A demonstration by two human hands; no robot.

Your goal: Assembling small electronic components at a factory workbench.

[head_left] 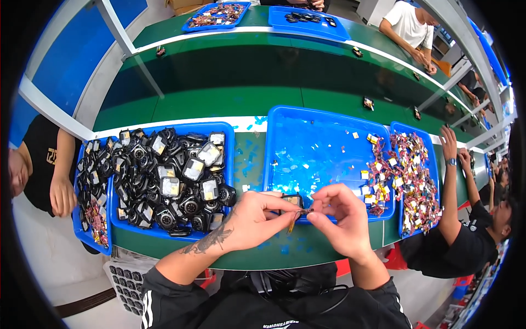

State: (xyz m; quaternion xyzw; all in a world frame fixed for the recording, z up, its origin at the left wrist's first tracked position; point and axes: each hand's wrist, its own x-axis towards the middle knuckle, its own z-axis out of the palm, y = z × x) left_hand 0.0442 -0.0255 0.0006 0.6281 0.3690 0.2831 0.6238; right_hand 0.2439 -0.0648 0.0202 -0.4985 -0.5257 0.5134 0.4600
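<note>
My left hand (255,218) is closed, thumb and fingers pinching a small part with a thin brownish strip (292,225) hanging down. Right behind those fingertips sits a black square watch case (293,198), partly hidden by the hand; whether the fingers grip it too is unclear. My right hand (346,222) curls in from the other side, its thumb and forefinger closed at a tiny dark end (308,211) of the same part. Both hands meet over the near edge of a blue tray (267,159) strewn with small clear and white scraps, with reddish and yellow parts heaped along its right side.
At left, a blue tray (229,164) is piled with black watch cases (189,205). Another blue tray (433,164) holds reddish parts at right. Beyond runs a green conveyor belt (230,101) carrying a few small parts. Co-workers (57,175) sit on both sides and across.
</note>
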